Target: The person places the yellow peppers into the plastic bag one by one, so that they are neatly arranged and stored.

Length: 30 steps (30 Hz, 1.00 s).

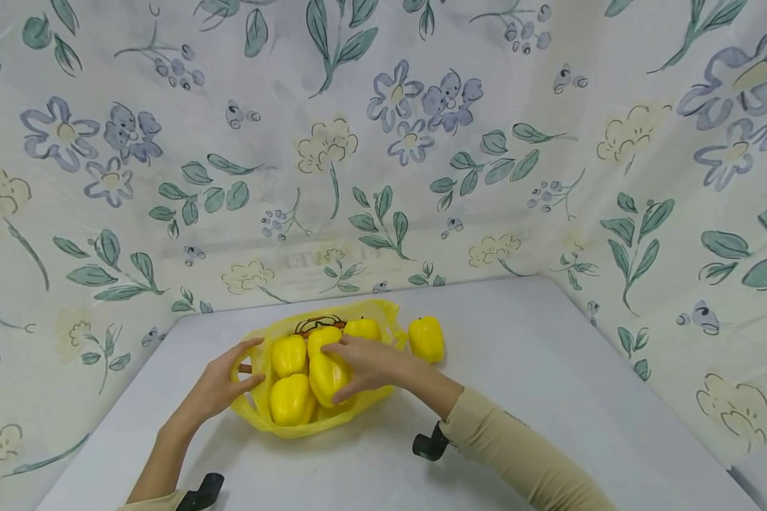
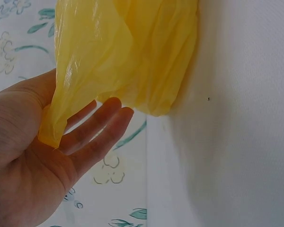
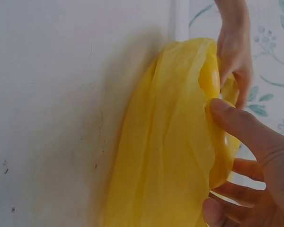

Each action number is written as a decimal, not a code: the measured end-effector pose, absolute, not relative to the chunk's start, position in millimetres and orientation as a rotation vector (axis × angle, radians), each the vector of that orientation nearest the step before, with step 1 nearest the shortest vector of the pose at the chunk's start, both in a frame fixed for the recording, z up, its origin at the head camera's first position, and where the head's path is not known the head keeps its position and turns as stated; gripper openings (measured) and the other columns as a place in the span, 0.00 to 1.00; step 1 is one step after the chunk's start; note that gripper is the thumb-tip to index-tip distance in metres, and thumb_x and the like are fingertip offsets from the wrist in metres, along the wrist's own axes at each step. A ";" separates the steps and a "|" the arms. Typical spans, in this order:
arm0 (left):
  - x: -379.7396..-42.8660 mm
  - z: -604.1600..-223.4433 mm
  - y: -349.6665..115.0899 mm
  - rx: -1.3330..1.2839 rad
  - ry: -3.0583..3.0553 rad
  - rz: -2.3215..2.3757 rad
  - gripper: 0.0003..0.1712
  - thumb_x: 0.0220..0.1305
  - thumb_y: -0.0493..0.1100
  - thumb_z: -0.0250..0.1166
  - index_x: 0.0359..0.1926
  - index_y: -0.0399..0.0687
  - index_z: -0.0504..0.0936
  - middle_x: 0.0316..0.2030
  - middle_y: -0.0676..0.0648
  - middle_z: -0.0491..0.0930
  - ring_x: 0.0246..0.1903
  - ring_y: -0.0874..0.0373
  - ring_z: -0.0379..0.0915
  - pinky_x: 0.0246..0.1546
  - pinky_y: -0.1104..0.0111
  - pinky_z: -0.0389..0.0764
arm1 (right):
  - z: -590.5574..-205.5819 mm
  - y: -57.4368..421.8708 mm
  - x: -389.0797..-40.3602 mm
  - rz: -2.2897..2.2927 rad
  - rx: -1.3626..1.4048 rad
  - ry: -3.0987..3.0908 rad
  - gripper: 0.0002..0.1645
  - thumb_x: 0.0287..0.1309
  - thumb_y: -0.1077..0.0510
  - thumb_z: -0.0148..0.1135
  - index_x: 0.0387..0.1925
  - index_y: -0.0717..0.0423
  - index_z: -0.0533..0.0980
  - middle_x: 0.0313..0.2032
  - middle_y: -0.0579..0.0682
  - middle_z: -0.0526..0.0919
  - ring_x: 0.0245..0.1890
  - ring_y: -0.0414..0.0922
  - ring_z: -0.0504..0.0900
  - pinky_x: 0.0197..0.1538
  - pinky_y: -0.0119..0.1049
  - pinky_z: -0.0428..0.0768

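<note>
A yellow plastic bag (image 1: 307, 430) lies on the white table with its mouth toward me and several yellow bell peppers (image 1: 292, 401) inside. My right hand (image 1: 372, 365) reaches over the bag and holds one yellow bell pepper (image 1: 327, 377) between thumb and fingers, on top of the others. In the right wrist view, the thumb lies along that pepper (image 3: 221, 163). At the bag's left end, my left hand (image 1: 220, 380) has its fingers spread, touching the bag's edge. The left wrist view shows the bag's loose plastic (image 2: 92, 56) hanging across the palm.
Another yellow bell pepper (image 1: 426, 339) stands on the table just right of the bag. The white table (image 1: 518, 383) meets a floral cloth (image 1: 383, 177) at the back and along the sides. A dark camera mount (image 1: 430, 446) sits by the right sleeve.
</note>
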<state>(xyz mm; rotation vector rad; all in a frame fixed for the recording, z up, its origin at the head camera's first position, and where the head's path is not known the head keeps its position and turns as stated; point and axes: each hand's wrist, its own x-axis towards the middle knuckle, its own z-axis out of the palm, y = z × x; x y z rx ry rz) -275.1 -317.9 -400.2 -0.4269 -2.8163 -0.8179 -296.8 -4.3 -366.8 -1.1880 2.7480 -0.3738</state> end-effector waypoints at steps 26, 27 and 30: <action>-273.8 -402.6 -318.3 -0.438 -2.801 -0.789 0.38 0.60 0.42 0.70 0.69 0.47 0.65 0.65 0.32 0.69 0.47 0.42 0.81 0.38 0.63 0.88 | -351.1 20.8 -299.0 -0.455 -1.183 2.773 0.47 0.53 0.35 0.69 0.71 0.44 0.64 0.65 0.50 0.72 0.57 0.44 0.77 0.59 0.37 0.80; -273.8 -402.3 -318.3 -0.438 -2.800 -0.792 0.38 0.60 0.42 0.70 0.69 0.47 0.65 0.65 0.32 0.69 0.47 0.42 0.81 0.38 0.63 0.88 | -348.8 25.1 -299.7 -0.477 -1.175 2.775 0.46 0.53 0.36 0.69 0.70 0.43 0.64 0.66 0.51 0.71 0.57 0.44 0.77 0.59 0.38 0.80; -274.0 -401.9 -318.7 -0.448 -2.798 -0.785 0.38 0.60 0.42 0.70 0.70 0.47 0.65 0.65 0.31 0.69 0.47 0.41 0.81 0.38 0.63 0.88 | -344.5 38.8 -302.8 -0.564 -1.151 2.780 0.45 0.52 0.37 0.70 0.70 0.43 0.66 0.65 0.51 0.72 0.56 0.46 0.77 0.57 0.38 0.81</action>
